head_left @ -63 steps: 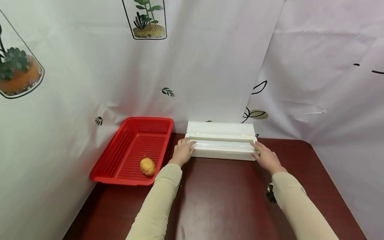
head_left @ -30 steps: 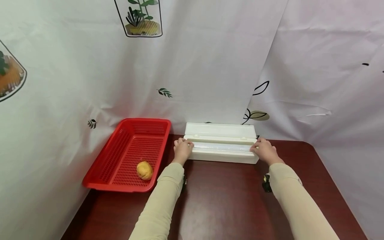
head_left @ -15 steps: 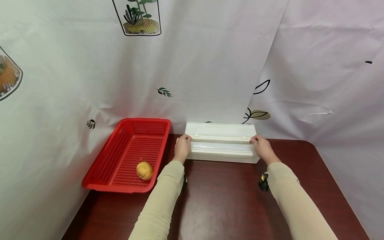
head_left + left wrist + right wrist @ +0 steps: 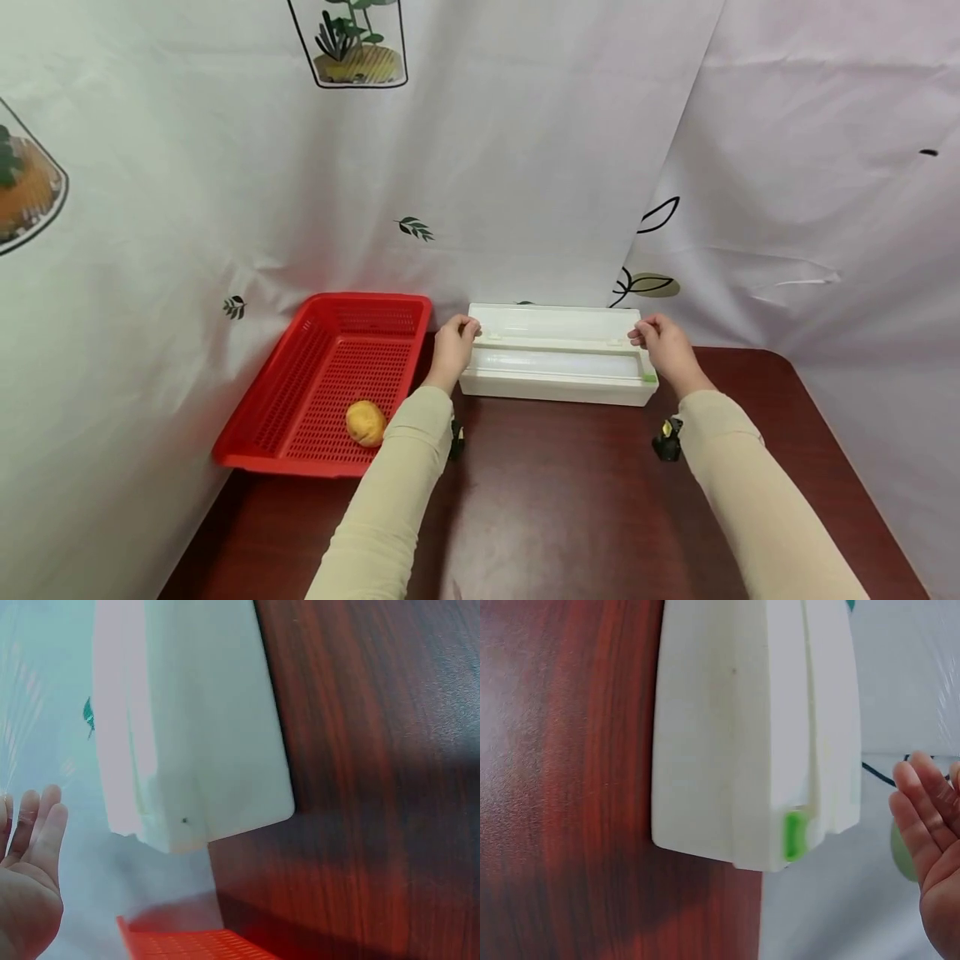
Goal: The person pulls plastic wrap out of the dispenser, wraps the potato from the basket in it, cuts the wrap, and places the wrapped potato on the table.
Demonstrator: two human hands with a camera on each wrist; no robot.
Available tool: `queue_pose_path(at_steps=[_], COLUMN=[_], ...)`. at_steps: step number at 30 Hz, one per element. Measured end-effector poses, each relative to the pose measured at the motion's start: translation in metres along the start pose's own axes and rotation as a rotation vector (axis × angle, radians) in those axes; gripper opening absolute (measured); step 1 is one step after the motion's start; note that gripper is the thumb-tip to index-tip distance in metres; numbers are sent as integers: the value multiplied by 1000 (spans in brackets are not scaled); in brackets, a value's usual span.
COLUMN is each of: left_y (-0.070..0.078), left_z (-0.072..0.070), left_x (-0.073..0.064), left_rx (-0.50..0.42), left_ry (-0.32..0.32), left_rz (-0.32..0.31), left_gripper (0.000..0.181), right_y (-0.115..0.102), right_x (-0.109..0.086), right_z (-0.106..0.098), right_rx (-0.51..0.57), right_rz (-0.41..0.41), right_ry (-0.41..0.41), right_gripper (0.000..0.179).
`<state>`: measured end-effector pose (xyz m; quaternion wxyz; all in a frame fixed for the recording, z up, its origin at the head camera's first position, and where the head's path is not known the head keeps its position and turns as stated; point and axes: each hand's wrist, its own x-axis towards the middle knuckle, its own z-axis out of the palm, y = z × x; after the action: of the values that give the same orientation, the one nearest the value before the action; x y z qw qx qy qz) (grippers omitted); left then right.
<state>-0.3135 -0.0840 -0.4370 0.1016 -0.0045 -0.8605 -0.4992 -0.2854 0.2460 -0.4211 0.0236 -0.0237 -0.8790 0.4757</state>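
A white cling film dispenser box [image 4: 555,389] stands on the table with its lid [image 4: 555,322] tipped back and a roll [image 4: 551,362] of film inside. A green slider [image 4: 795,835] sits at its right end. My left hand [image 4: 452,350] is raised by the box's left end, thumb and index finger pinching a clear, creased sheet of cling film [image 4: 22,690]. Level with it at the right end, my right hand [image 4: 669,348] pinches the sheet's other side; faint creases of film show in the right wrist view. The other fingers are fairly straight. In the head view the film barely shows.
Left of the box, a red perforated plastic basket [image 4: 262,425] holds a yellowish, potato-like item [image 4: 366,422]. A white printed curtain [image 4: 540,167] hangs right behind the table [image 4: 555,500]. Black wrist cameras [image 4: 667,440] hang under the sleeves.
Both hands have gone from the roll at the box's ends upward and back to lid height, drawing film off. The green slider has come into view again. The basket's contents are unchanged.
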Motion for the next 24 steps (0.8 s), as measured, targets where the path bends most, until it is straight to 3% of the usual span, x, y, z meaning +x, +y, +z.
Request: queue_pose_path(at_steps=[10, 24], left_y=[26, 61], left_z=[-15, -35], left_x=[1, 8], left_rx=[-47, -70], left_ry=[4, 29], left_rz=[11, 53], left_gripper=[19, 21], right_y=[-19, -51], right_x=[-2, -4], right_z=[-13, -33], right_rx=[-83, -29], right_rz=[-76, -175], right_ry=[81, 150], right_gripper=[31, 28])
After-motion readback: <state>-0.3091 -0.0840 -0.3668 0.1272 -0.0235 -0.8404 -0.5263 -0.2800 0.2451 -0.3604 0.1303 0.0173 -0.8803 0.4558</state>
